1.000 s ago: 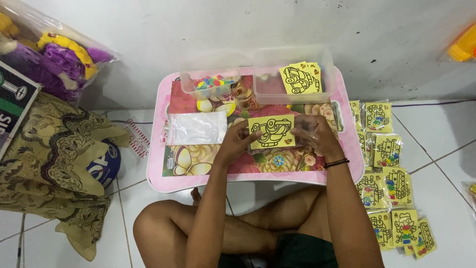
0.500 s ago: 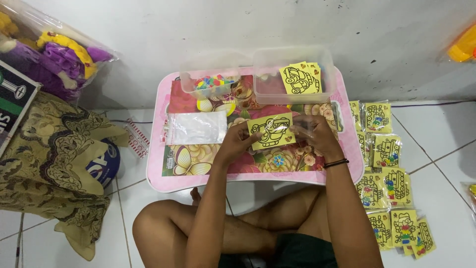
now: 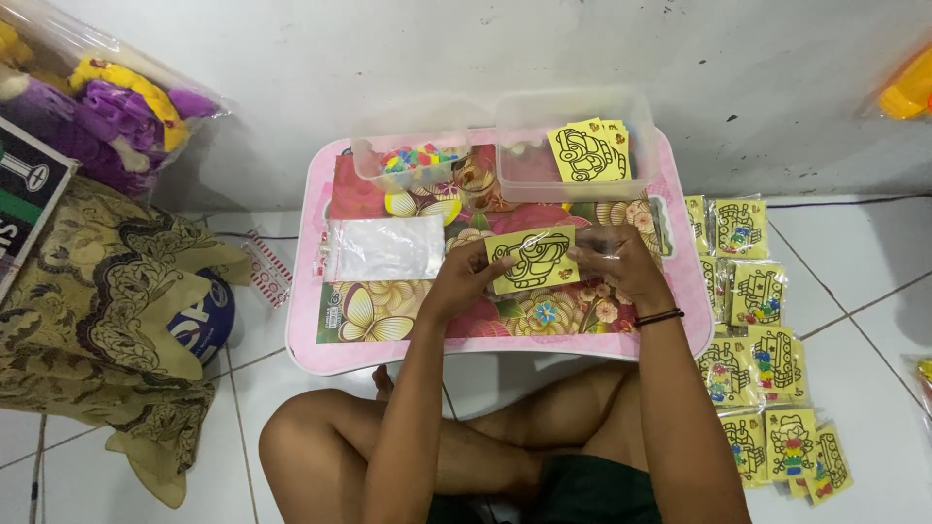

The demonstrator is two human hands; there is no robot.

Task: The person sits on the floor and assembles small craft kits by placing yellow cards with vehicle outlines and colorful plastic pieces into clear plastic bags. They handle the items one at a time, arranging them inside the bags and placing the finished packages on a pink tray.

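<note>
both hands, left hand [image 3: 464, 277] and right hand [image 3: 616, 264], pinch a yellow card [image 3: 531, 259] over the table [image 3: 505, 344].

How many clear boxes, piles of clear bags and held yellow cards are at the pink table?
clear boxes: 2
pile of clear bags: 1
yellow card, held: 1
Total: 4

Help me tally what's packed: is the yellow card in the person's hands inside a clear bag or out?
Cannot tell. The yellow card lies flat between both hands; clear plastic glints only at its right edge.
</note>
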